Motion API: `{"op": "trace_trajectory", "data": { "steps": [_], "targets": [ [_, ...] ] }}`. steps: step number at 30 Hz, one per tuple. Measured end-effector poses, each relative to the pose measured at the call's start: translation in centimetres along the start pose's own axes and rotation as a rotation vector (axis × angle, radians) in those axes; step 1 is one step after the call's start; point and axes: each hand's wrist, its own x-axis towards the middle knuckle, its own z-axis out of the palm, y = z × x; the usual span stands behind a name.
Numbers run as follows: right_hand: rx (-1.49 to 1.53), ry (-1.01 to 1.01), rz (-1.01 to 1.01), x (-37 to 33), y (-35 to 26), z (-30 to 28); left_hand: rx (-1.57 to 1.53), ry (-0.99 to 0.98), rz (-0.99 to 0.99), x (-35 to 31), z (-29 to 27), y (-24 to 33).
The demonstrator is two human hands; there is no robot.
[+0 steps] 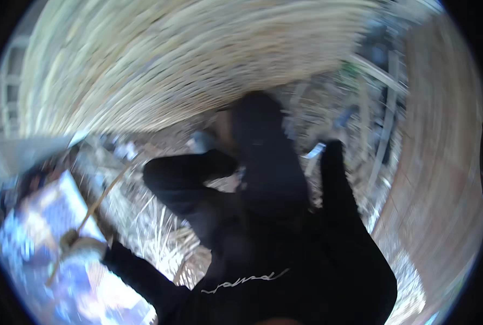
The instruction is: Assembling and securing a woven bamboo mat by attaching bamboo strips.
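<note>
At the lower left, my left hand (84, 250) is closed around a thin, light-brown stick (101, 199). The hand looks pale, perhaps gloved, and is blurred. One length of the stick slants up and right from the fist; a short end shows below it. Beneath this hand lies a colourful printed sheet or bag (57, 214). My right arm (342, 189), in a black sleeve, reaches forward. By the sleeve's end is a small, bright, shiny piece (314, 150); I cannot make out the right hand's fingers or whether they hold it.
A large wall of woven or bundled pale stalks (198, 59) curves across the far side. A brown, wood-like surface (436, 146) rises at right. Dry stalks (163, 230) litter the ground around my dark-clothed legs (268, 146). A grey sheet edge (30, 151) juts in at left.
</note>
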Motion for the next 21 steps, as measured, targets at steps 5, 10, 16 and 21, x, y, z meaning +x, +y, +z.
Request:
{"op": "trace_trajectory", "data": {
  "steps": [5, 10, 16, 21],
  "targets": [
    [-0.363, -0.363, 0.075, -3.8, 4.7, 4.5, -0.046, 0.151, -0.115, 8.1, -2.9, 3.4],
    [-0.513, -0.459, 0.081, -3.0, 3.1, 7.1, -0.209, 0.195, -0.255, 8.2, 0.4, 8.9],
    [-0.553, -0.520, -0.044, -1.5, -2.0, 9.1, -0.381, 0.159, -0.299, 9.7, -2.3, 9.0],
    [-0.588, -0.518, -0.102, 1.2, -1.0, 9.4, -0.557, 0.064, -0.284, 8.5, -1.7, 8.7]
  ]
}}
